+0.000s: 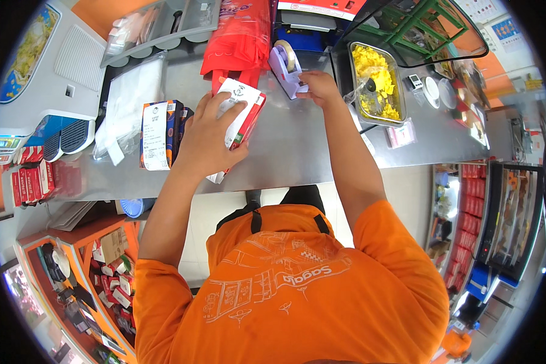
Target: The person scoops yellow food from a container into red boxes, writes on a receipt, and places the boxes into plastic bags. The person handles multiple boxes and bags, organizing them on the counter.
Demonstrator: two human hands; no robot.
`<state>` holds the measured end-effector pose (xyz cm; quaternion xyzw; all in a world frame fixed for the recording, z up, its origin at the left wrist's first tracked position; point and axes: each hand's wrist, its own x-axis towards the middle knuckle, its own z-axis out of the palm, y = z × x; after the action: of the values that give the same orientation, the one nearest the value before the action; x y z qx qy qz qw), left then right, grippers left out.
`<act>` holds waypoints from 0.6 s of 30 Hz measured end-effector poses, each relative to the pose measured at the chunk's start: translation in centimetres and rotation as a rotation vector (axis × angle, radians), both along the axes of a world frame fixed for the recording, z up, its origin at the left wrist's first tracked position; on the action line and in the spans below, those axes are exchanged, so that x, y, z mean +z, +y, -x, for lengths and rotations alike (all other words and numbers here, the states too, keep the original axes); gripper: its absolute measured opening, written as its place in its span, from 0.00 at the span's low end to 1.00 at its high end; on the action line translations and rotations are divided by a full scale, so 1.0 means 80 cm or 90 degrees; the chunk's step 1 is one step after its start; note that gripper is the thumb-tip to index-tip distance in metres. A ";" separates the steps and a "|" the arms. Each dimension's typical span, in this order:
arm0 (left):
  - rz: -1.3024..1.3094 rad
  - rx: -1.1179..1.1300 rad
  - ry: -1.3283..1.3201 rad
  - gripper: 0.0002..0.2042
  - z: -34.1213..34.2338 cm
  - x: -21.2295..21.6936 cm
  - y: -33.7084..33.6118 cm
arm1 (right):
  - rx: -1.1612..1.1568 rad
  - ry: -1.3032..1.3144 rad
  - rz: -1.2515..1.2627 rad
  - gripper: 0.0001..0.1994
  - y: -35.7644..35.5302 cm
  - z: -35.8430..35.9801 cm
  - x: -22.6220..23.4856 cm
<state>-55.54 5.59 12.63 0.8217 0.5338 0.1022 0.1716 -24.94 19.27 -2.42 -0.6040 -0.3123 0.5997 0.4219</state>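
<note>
My left hand (209, 136) is closed around a red and white box (253, 121), its fingers spread over a white printed slip (239, 97) on the top. Just right of it stands a lilac tape dispenser (283, 76) with a roll of tape (287, 53). The fingers of my right hand (319, 88) are pinched together at the dispenser's near end; any tape between them is too fine to see. Left of my left hand lie dark blue and orange boxes (177, 130), the front one with a white printed slip (156, 136) on it.
Red bags (239, 42) lie at the back of the steel counter (303, 145). A clear tray of yellow packets (379, 79) stands on the right. Clear plastic bags (130, 103) lie at the left beside a white machine (48, 67). An orange shelf (73, 233) stands below left.
</note>
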 end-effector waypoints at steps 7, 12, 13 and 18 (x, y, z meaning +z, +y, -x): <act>-0.037 -0.027 -0.019 0.34 0.020 -0.004 -0.007 | -0.189 0.235 -0.205 0.15 -0.044 0.015 -0.016; -0.047 -0.025 -0.013 0.35 0.023 -0.005 -0.009 | -0.292 0.155 -0.223 0.19 -0.059 0.037 -0.074; -0.047 -0.021 -0.007 0.35 0.022 -0.004 -0.009 | -0.287 0.103 -0.215 0.14 -0.056 0.038 -0.078; -0.048 -0.014 -0.013 0.35 0.023 -0.003 -0.004 | -0.211 -0.305 0.011 0.11 -0.022 0.021 -0.087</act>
<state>-57.39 5.27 12.38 0.8324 0.5188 0.1287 0.1467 -26.59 17.53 -9.39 -0.7749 -0.2946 0.3658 0.4231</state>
